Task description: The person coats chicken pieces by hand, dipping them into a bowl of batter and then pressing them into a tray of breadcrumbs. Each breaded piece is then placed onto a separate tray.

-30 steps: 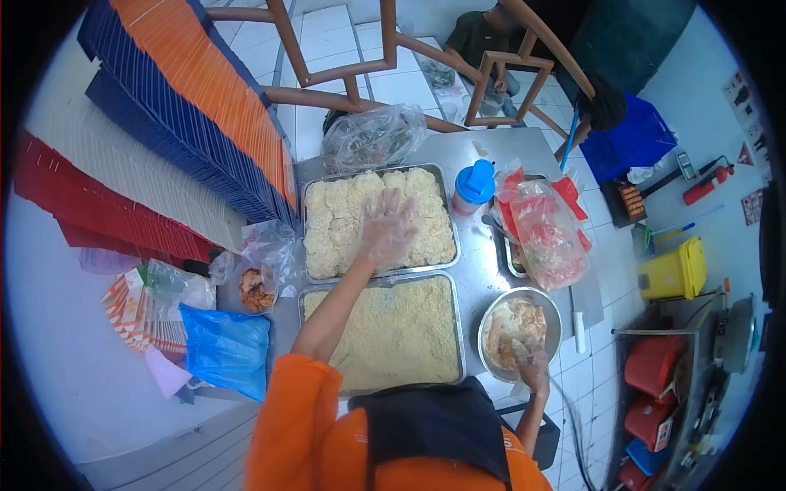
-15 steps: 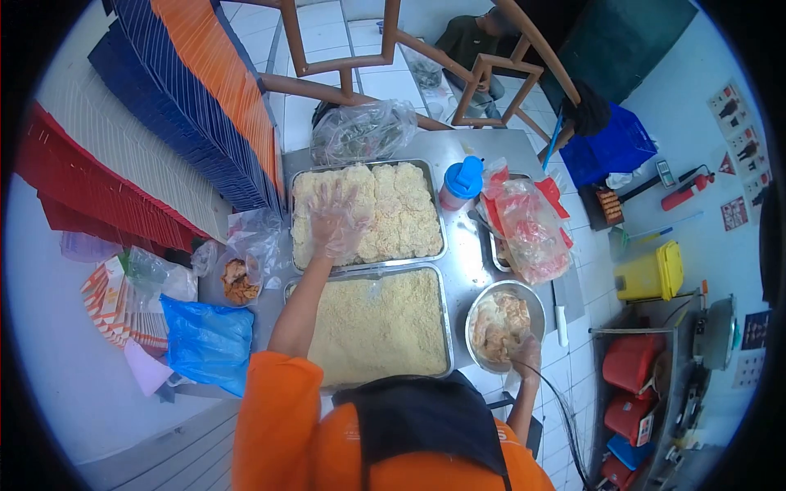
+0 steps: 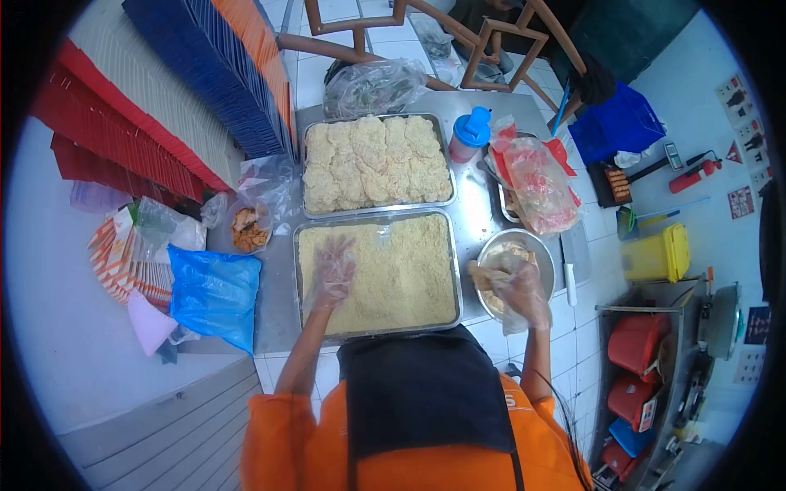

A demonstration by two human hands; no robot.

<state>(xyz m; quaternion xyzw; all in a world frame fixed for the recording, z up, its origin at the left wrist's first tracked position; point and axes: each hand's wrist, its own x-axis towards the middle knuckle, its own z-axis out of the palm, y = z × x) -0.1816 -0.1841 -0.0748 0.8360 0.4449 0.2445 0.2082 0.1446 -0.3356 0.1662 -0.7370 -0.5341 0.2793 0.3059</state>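
My left hand [image 3: 334,272], in a clear plastic glove, rests with fingers spread on the pale breadcrumbs in the near metal tray [image 3: 453,270]. At the steel bowl [image 3: 550,255], my gloved right hand [image 3: 526,293] grips a wet, batter-coated piece of raw chicken [image 3: 486,278], lifted at the bowl's left rim. More coated meat [image 3: 517,250] shows inside the bowl, partly hidden by that hand. Beyond the crumbs, a second metal tray [image 3: 451,168] is filled with rows of breaded pieces [image 3: 372,159].
A blue-lidded shaker bottle [image 3: 470,135] and a red-and-clear plastic bag [image 3: 536,184] stand behind the bowl. A knife [image 3: 570,278] lies to its right. Left are a blue bag [image 3: 214,290], a tub of fried pieces [image 3: 248,229] and stacked folded cartons [image 3: 196,74]. Someone sits beyond the railing.
My left hand has come back from the breaded pieces to the crumb tray. My right hand has risen from inside the bowl, bringing up a piece of chicken. The view has shifted slightly.
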